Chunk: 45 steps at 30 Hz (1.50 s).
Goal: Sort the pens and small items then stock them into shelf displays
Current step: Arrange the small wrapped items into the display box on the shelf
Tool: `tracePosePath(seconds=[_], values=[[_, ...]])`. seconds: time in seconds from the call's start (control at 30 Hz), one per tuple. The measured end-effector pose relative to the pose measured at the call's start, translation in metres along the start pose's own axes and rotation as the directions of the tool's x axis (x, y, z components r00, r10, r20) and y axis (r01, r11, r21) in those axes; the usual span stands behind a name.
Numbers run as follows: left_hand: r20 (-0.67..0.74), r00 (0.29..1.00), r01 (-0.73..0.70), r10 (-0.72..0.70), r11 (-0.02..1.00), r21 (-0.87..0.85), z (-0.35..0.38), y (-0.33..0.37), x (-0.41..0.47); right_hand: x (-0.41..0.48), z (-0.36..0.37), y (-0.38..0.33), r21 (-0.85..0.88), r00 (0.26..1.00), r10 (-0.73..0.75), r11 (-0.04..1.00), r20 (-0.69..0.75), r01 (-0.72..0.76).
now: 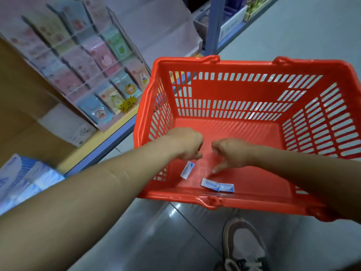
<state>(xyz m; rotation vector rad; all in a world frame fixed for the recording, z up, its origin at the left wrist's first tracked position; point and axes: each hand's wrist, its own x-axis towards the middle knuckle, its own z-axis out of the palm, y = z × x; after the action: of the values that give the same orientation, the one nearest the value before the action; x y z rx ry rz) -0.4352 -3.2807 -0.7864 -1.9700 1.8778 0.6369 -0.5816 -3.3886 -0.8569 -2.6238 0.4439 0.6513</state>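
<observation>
Inside the red basket [244, 64], on its floor by the near wall: three small packets [210, 185], loose. My right hand [229, 153] reaches, fingers spread, presumably to gather them; left hand [187, 144] curled, contents I cannot tell.

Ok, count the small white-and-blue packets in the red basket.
3 packets. One lies just below the left hand; two overlap by the basket's near wall, one printed Campus, the other to its right. More may hide under the hands.
</observation>
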Motion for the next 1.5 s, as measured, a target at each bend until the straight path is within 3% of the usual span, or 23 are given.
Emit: tracePosePath(seconds=[0.13, 0.23, 0.4, 0.6, 0.67, 0.7, 0.73, 0.8, 0.87, 0.9, 0.93, 1.0, 1.13, 1.17, 1.27, 1.3, 1.37, 1.5], values=[[0.152, 0.984, 0.082, -0.088, 0.996, 0.046, 0.023, 0.007, 0.017, 0.014, 0.026, -0.006, -0.121, 0.991, -0.095, 0.987, 0.096, 0.107], [0.248, 0.962, 0.114, -0.113, 0.993, 0.012, 0.04, 0.013, 0.024, 0.019, 0.046, -0.011, -0.219, 0.986, -0.143, 0.963, 0.089, 0.159], [0.289, 0.952, 0.13, -0.102, 0.988, -0.081, 0.06, 0.014, 0.027, 0.024, 0.041, -0.003, -0.18, 0.991, -0.114, 0.976, 0.071, 0.125], [0.167, 0.98, 0.123, -0.105, 0.987, -0.102, 0.073, 0.014, 0.042, 0.011, 0.022, 0.041, -0.087, 0.996, 0.067, 0.994, 0.053, -0.062], [0.057, 0.994, 0.105, -0.094, 0.963, -0.248, 0.073, 0.016, 0.053, 0.005, 0.022, 0.055, 0.006, 0.989, 0.141, 0.99, 0.048, -0.141], [0.004, 0.995, 0.097, -0.102, 0.929, -0.358, 0.071, 0.016, 0.059, 0.003, 0.024, 0.06, 0.146, 0.98, 0.196, 0.969, 0.037, -0.199], [-0.038, 0.99, 0.102, -0.135, 0.879, -0.467, 0.067, 0.017, 0.065, 0.002, 0.026, 0.066, 0.373, 0.966, 0.254, 0.892, 0.056, -0.256], [-0.09, 0.974, 0.099, -0.206, 0.754, -0.65, 0.06, 0.019, 0.075, -0.003, 0.019, 0.068, 0.794, 0.938, 0.292, 0.518, 0.186, -0.319], [-0.11, 0.971, 0.052, -0.214, 0.633, -0.772, 0.056, 0.027, 0.083, -0.009, 0.009, 0.068, 0.931, 0.927, 0.217, 0.133, 0.306, -0.339], [-0.125, 0.971, 0.023, -0.205, 0.597, -0.802, 0.056, 0.031, 0.086, -0.011, 0.004, 0.069, 0.943, 0.933, 0.151, 0.019, 0.327, -0.333], [-0.142, 0.969, -0.001, -0.201, 0.576, -0.818, 0.057, 0.036, 0.088, -0.013, -0.002, 0.068, 0.945, 0.942, 0.085, -0.04, 0.326, -0.324], [-0.156, 0.966, -0.02, -0.206, 0.543, -0.839, 0.058, 0.043, 0.09, -0.014, -0.011, 0.068, 0.943, 0.943, 0.041, -0.064, 0.329, -0.326], [-0.019, 0.987, 0.026, -0.157, 0.274, -0.961, 0.062, 0.053, 0.09, -0.009, -0.006, 0.076, 0.952, 0.919, 0.264, 0.014, 0.292, -0.307], [-0.001, 0.996, 0.026, -0.087, 0.311, -0.95, 0.066, 0.055, 0.088, -0.009, -0.005, 0.079, 0.956, 0.913, 0.296, -0.002, 0.28, -0.292], [0.055, 0.975, -0.128, 0.213, 0.754, -0.645, 0.086, 0.057, 0.078, -0.014, -0.01, 0.085, 0.965, 0.909, 0.324, -0.058, 0.261, -0.256], [0.091, 0.957, -0.195, 0.276, 0.842, -0.503, 0.091, 0.059, 0.075, -0.016, -0.012, 0.086, 0.966, 0.908, 0.331, -0.064, 0.258, -0.252], [0.108, 0.939, -0.275, 0.326, 0.901, -0.336, 0.097, 0.062, 0.073, -0.017, -0.014, 0.086, 0.967, 0.904, 0.343, -0.073, 0.254, -0.244], [-0.008, 0.95, -0.296, 0.314, 0.888, -0.351, 0.092, 0.067, 0.074, -0.017, -0.013, 0.086, 0.966, 0.903, 0.345, -0.101, 0.257, -0.237]])
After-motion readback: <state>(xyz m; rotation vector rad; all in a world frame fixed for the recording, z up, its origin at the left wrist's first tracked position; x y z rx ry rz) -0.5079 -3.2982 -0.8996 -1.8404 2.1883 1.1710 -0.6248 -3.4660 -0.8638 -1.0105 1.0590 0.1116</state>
